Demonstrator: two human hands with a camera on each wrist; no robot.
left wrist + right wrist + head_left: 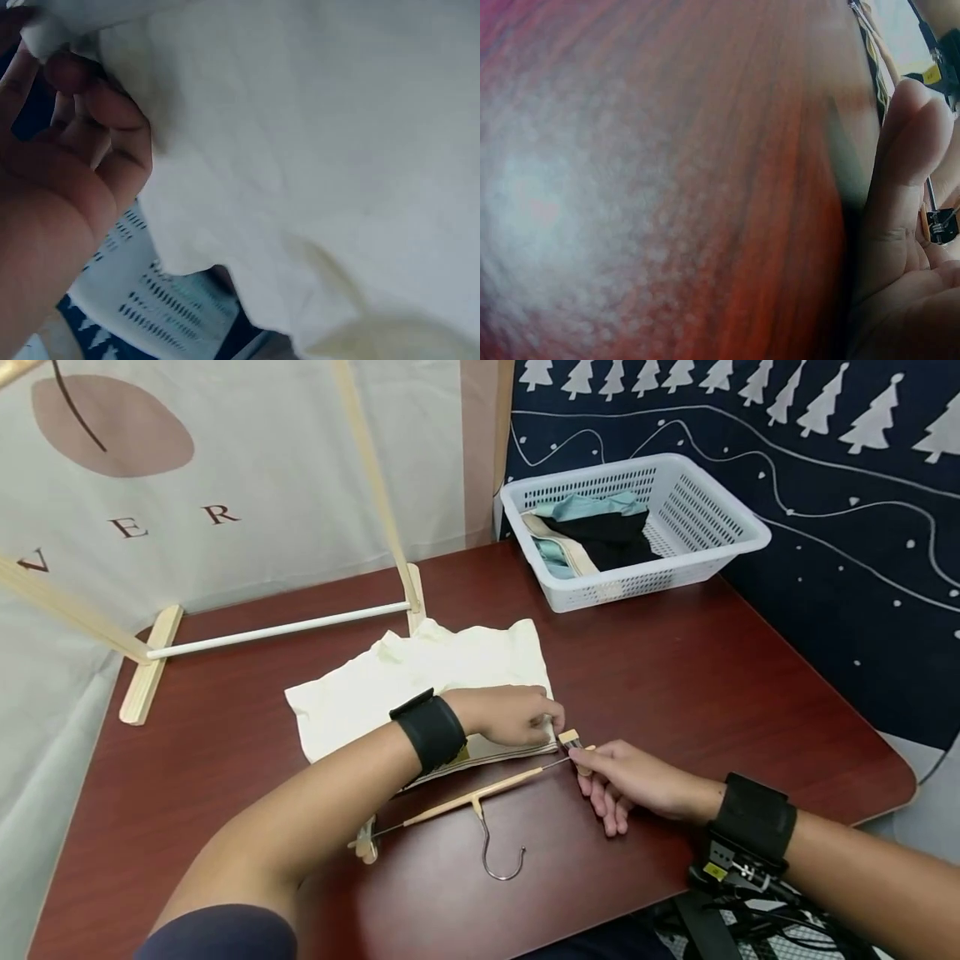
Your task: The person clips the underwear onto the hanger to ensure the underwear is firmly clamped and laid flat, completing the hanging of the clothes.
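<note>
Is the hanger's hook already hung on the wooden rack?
No, the metal hook of the hanger points toward the near edge of the table, well apart from the wooden rack.

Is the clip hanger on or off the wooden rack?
Off: the clip hanger is apart from the rack, hook free, one clip in the right hand.
</note>
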